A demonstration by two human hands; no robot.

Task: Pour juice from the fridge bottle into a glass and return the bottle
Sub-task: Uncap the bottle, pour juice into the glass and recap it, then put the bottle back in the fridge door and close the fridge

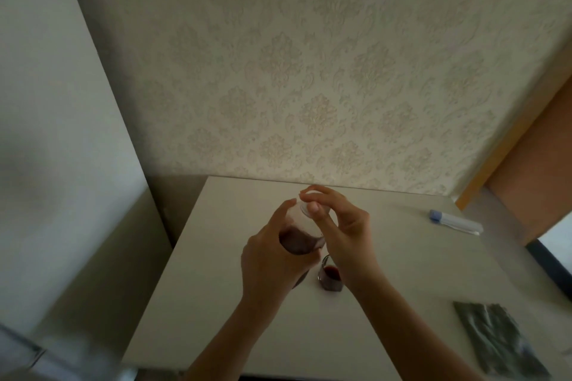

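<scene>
table (pixel 387 303): white top, set against a patterned wall; it carries everything below.
cloth (pixel 498 337): grey, crumpled flat at the table's right near edge, well apart from the hands.
tube (pixel 455 221): small white item with a blue end, lying far right near the wall; what it is I cannot tell.
bottle (pixel 297 241): clear, held above the table in mid-frame, tilted slightly with the mouth away from the camera. Dark red juice fills only the lower part. Judged light, most of the weight sitting low; clear wall looks smooth, and could be slippery if cold from the fridge. Best hold judged to be round the body at the liquid level, where it is held now.
glass (pixel 329 280): small, standing on the table just below and beside the bottle, partly hidden by the right wrist. Dark juice inside, so pouring looks done. Judged fragile and easy to knock with a forearm.
left hand (pixel 269 260): wrapped round the bottle's body from the left, fingers curled on it, forearm rising from lower centre.
right hand (pixel 337 223): over the bottle's mouth, fingertips pinching a pale cap (pixel 309 206); wrist bent, arched above the glass.
step: judged capping; turning direction cannot be told.
</scene>
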